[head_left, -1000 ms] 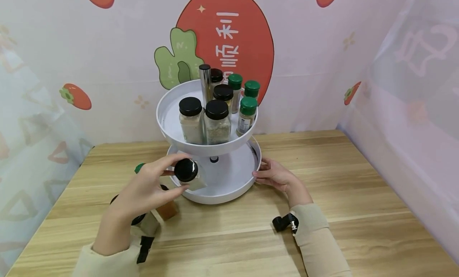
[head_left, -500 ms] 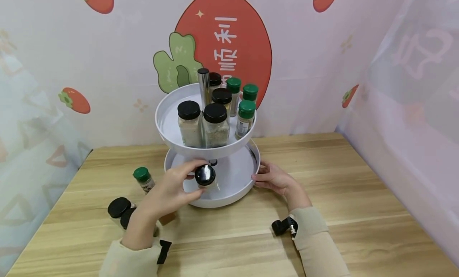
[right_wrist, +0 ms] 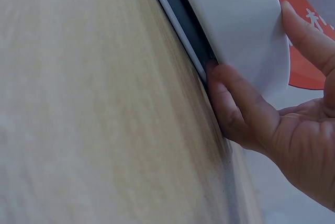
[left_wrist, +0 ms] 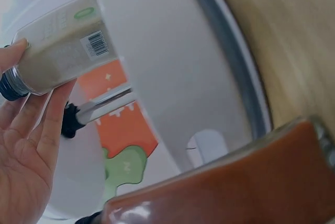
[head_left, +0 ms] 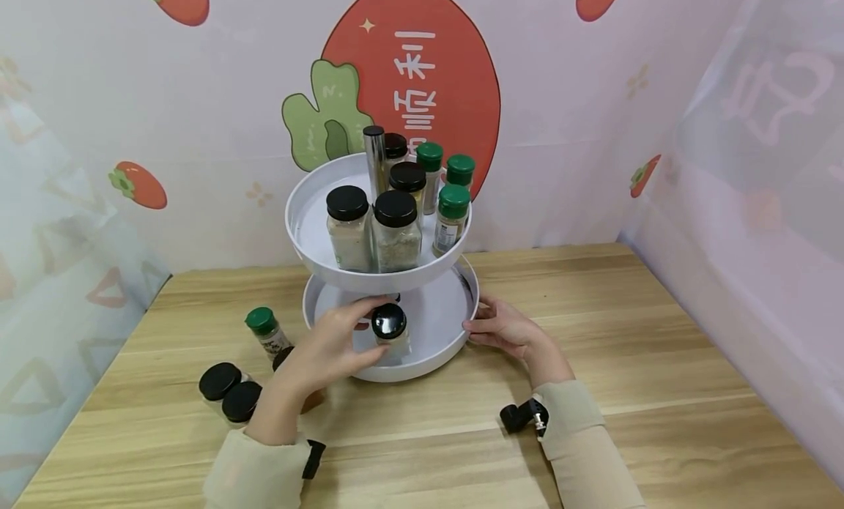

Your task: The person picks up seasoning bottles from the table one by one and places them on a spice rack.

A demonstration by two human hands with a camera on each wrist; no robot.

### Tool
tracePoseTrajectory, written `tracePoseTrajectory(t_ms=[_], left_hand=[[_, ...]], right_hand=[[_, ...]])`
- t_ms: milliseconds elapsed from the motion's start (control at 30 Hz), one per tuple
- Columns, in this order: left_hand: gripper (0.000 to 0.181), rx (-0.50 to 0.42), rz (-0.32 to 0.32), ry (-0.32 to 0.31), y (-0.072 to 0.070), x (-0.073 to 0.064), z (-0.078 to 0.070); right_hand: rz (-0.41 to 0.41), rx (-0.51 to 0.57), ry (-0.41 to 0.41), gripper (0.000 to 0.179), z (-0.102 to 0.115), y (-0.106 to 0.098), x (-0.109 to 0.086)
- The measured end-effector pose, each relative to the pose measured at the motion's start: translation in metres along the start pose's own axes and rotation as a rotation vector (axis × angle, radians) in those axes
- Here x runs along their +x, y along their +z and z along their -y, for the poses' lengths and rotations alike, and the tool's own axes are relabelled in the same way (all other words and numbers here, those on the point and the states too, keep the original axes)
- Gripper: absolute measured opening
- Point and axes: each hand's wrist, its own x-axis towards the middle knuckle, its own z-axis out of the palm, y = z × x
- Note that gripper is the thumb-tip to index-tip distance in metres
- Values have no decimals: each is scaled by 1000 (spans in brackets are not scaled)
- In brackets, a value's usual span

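Observation:
My left hand (head_left: 326,351) pinches a clear spice jar (head_left: 389,321) with a black lid between thumb and fingers, inside the lower tier (head_left: 438,304) of a white two-tier spice rack. In the left wrist view this jar (left_wrist: 68,46) holds pale powder and bears a barcode label; the tier's wall hides its base, so I cannot tell whether it touches the floor. My right hand (head_left: 508,332) grips the lower tier's right side. In the right wrist view its thumb (right_wrist: 303,33) lies over the rim, with fingers against the wall's underside.
The upper tier (head_left: 356,277) carries several black-lidded jars (head_left: 395,234) and green-capped bottles (head_left: 451,220). Left of the rack stand a green-capped bottle (head_left: 267,329), two black-lidded jars (head_left: 220,383) and a reddish-brown jar (left_wrist: 220,187), partly behind my left hand.
My left hand has carried the black-lidded jar rightward, from the lower tier's left rim to its middle, and the jar now stands more upright. The right hand keeps its grip on the rim.

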Motion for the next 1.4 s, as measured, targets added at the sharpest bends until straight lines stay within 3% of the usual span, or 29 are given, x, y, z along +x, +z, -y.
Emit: tracePoseTrajectory(t_ms=[300, 667, 1000, 1267, 1400], left_hand=[[57, -59, 13, -80, 16, 9, 11], [57, -37, 38, -68, 35, 25, 12], [61, -57, 14, -118, 50, 41, 12], [62, -48, 2, -261, 62, 53, 6], [62, -62, 12, -295, 66, 61, 5]], right_hand=[[-2, 6, 6, 83, 0, 1, 0], [1, -21, 10, 84, 2, 0, 0], [12, -18, 7, 84, 1, -2, 1], [21, 5, 6, 84, 0, -1, 0], [17, -2, 2, 82, 0, -1, 1]])
